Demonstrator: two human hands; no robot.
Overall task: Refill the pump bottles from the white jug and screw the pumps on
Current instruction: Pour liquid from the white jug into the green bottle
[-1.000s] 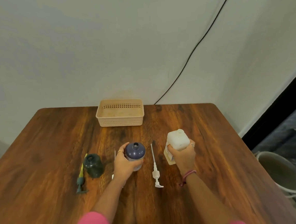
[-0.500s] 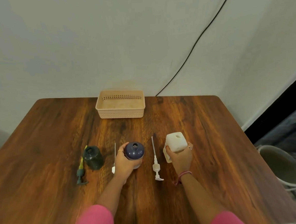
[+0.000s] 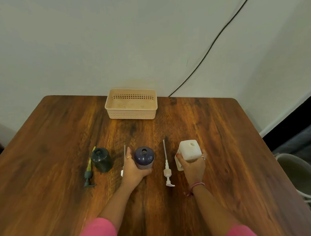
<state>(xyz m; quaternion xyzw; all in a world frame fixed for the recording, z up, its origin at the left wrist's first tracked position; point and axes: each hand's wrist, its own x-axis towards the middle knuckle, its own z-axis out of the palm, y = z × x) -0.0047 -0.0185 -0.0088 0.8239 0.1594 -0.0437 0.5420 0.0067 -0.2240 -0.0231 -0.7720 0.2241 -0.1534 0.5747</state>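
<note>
White jug (image 3: 189,150) has come down lower than a second ago, tilted, gripped by the right hand (image 3: 191,165) just over the desk (image 3: 224,132); left hand (image 3: 134,168) still wraps the open purple bottle (image 3: 144,157), standing mid-desk, pump off.

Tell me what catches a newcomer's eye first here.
Two hands at the table's near middle: the left hand grips an open purple bottle, the right hand grips the white jug. A white pump lies between them; a beige basket sits by the wall.
</note>
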